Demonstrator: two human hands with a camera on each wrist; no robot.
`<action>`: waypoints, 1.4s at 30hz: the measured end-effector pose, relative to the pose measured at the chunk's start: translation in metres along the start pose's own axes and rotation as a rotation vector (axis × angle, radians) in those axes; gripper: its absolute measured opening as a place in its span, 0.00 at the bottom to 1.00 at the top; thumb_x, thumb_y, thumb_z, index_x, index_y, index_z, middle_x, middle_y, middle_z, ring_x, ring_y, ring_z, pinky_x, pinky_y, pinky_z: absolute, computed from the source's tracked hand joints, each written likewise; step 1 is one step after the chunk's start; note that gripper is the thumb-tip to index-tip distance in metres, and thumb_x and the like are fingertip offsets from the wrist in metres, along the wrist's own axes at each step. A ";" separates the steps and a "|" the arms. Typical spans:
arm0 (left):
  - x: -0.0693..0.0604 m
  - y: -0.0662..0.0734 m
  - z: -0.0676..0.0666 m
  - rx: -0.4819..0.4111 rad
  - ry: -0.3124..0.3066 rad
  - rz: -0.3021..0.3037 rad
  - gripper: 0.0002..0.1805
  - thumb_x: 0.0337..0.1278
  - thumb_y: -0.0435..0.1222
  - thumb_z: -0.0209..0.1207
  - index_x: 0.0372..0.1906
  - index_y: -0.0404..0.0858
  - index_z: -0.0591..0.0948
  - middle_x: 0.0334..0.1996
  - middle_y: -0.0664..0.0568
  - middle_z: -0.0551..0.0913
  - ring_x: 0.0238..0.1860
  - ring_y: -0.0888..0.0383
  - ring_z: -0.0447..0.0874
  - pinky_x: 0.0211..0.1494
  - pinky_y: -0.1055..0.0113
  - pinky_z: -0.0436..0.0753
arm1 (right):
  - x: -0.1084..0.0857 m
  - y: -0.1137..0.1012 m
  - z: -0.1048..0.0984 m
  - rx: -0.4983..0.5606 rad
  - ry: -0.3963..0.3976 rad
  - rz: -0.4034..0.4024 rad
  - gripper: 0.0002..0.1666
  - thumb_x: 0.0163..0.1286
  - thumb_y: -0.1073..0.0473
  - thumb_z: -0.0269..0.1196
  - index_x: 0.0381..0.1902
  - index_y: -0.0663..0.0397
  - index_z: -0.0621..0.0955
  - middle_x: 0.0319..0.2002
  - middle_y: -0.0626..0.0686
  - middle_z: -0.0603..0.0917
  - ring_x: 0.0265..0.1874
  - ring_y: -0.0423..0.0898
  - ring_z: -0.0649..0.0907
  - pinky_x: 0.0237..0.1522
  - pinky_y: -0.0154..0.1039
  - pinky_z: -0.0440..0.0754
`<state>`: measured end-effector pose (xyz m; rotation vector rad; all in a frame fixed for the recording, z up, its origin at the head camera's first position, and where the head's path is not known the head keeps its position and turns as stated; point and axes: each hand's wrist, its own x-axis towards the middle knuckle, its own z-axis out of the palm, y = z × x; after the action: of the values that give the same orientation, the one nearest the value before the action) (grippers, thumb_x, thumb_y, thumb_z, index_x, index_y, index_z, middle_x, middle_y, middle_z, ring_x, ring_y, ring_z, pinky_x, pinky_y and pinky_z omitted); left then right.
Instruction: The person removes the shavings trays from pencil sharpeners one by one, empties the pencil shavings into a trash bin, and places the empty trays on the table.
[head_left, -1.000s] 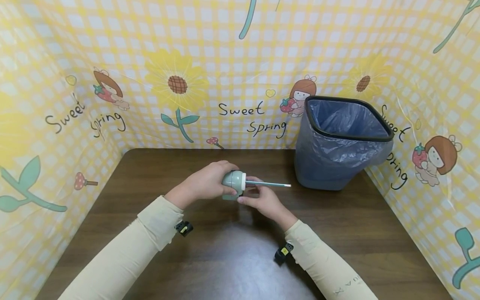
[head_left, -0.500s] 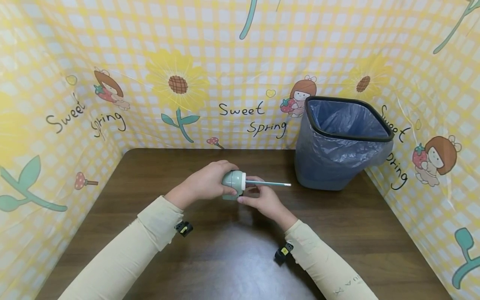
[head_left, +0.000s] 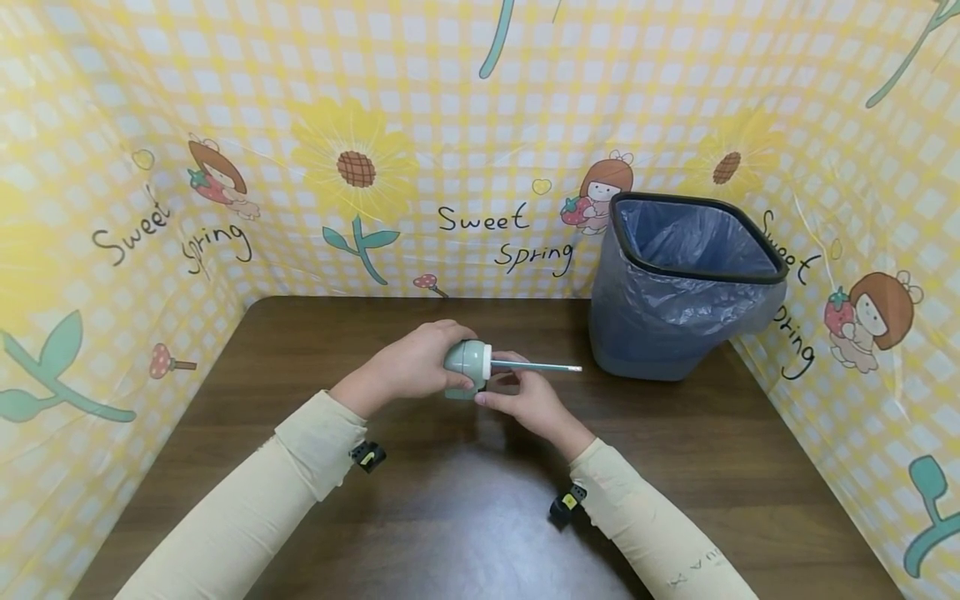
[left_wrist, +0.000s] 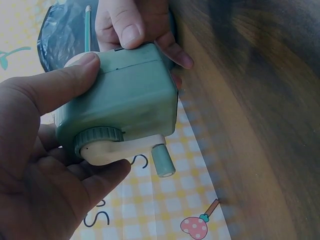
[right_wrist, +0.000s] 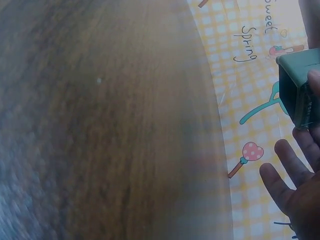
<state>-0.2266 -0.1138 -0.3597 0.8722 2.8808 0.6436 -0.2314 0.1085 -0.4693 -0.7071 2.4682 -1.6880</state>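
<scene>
A pale green hand-crank pencil sharpener (head_left: 465,360) is held above the table, turned on its side. My left hand (head_left: 412,362) grips its body, the thumb lying across it in the left wrist view. A teal pencil (head_left: 538,367) sticks out of its white front toward the right, eraser end outward. With the thumb at the sharpener's front edge and fingers on the far side, my right hand (head_left: 534,406) pinches the front part. In the left wrist view the white crank (left_wrist: 127,147) with a green knob hangs at the back. The pencil's inner end is hidden.
A bin (head_left: 637,333) lined with a blue bag, black-rimmed, stands at the back right of the dark wooden table (head_left: 450,517). A yellow checked cloth (head_left: 465,125) with printed flowers and figures surrounds the table on the back and both sides.
</scene>
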 end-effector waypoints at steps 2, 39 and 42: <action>0.000 0.000 0.000 0.000 0.001 -0.001 0.36 0.52 0.45 0.77 0.64 0.37 0.78 0.57 0.49 0.81 0.50 0.53 0.80 0.53 0.58 0.84 | 0.000 0.000 0.000 0.000 0.002 -0.003 0.36 0.62 0.45 0.76 0.66 0.41 0.76 0.60 0.47 0.80 0.58 0.59 0.81 0.62 0.54 0.79; -0.004 0.001 0.001 0.000 -0.011 0.011 0.36 0.53 0.46 0.76 0.65 0.38 0.78 0.56 0.50 0.81 0.49 0.55 0.80 0.51 0.59 0.84 | -0.002 0.001 -0.001 -0.043 0.008 -0.012 0.37 0.60 0.42 0.76 0.65 0.40 0.78 0.59 0.43 0.80 0.56 0.53 0.81 0.60 0.51 0.79; -0.005 0.001 0.001 0.001 -0.014 0.016 0.36 0.53 0.46 0.76 0.65 0.37 0.77 0.57 0.50 0.81 0.49 0.55 0.80 0.50 0.60 0.84 | -0.002 0.000 -0.001 -0.040 0.005 -0.024 0.36 0.60 0.43 0.77 0.64 0.41 0.78 0.59 0.43 0.81 0.56 0.54 0.81 0.60 0.52 0.79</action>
<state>-0.2218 -0.1153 -0.3607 0.8975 2.8647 0.6344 -0.2298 0.1102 -0.4699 -0.7399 2.5131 -1.6548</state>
